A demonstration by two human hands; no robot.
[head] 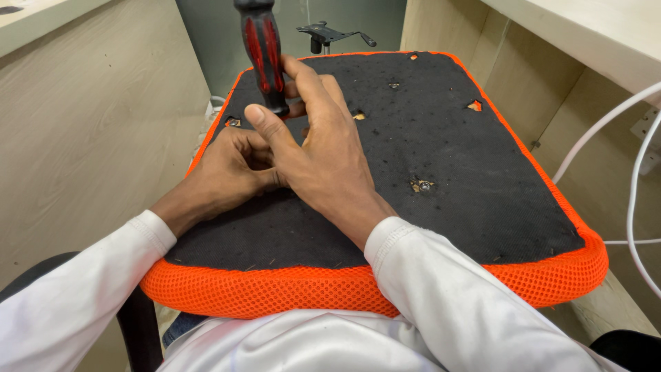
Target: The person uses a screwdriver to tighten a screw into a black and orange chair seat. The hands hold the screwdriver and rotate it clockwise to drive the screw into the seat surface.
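An upturned chair seat [482,200] lies across my lap, black fabric underside up, with an orange mesh edge [275,289]. My right hand [323,158] is wrapped around a black and red screwdriver handle [264,52] that stands upright over the seat's left part. My left hand [231,172] rests on the black fabric under the right hand, fingers curled near the tool's lower end; the tip is hidden. Small holes with screws show in the fabric, one at the middle [421,184] and one at the far left [233,122].
Pale wooden desk panels stand on the left [82,138] and right [537,76]. White cables [633,172] hang at the right. A black chair base mechanism [327,34] stands beyond the seat on the floor. Part of a black chair [134,324] is at the lower left.
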